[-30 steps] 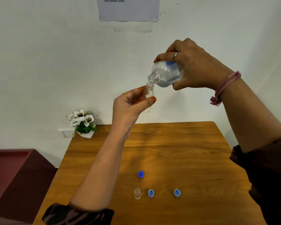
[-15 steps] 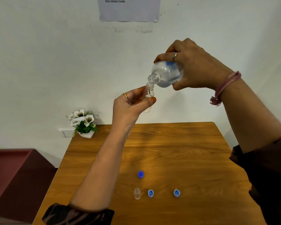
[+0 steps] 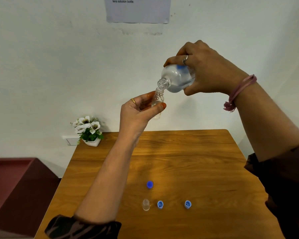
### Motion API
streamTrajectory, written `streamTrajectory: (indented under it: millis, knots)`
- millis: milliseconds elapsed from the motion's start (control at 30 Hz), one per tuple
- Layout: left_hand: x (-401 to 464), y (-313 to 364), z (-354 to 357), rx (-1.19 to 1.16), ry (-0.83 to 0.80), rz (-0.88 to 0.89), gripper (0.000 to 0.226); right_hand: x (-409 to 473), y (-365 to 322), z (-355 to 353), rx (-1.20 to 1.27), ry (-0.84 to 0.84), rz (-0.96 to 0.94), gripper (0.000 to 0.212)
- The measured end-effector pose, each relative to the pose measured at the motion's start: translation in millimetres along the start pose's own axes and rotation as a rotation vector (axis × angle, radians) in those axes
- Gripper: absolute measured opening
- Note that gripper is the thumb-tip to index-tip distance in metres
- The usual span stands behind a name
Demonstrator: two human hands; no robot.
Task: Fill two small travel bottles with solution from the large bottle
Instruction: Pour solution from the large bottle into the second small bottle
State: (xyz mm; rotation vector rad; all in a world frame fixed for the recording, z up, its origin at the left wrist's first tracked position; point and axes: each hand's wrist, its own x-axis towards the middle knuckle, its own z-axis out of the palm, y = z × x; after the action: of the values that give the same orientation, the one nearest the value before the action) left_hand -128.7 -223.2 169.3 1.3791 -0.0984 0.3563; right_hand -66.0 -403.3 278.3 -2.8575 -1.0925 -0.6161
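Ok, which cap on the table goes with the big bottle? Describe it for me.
On the wooden table, near the front edge, a small clear bottle stands in a row with two pale blue caps. Just behind that row sits the dark blue cap, alone and deeper in colour; likely the one.

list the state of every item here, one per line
large bottle: uncapped, tilted, mouth over the held small bottle, in right hand
held small bottle: uncapped, upright, in left hand
second small bottle: uncapped, upright on table
dark blue cap: off, on table
two light blue caps: off, on table
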Motion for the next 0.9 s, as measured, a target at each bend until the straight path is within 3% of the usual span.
streamTrajectory:
  millis: [900]
  knots:
    - [-3.0,-1.8,-2.3,-0.015,-0.013,0.012,0.034,-2.9,-4.2,-4.1,-0.012,-0.007,-0.002,0.080]
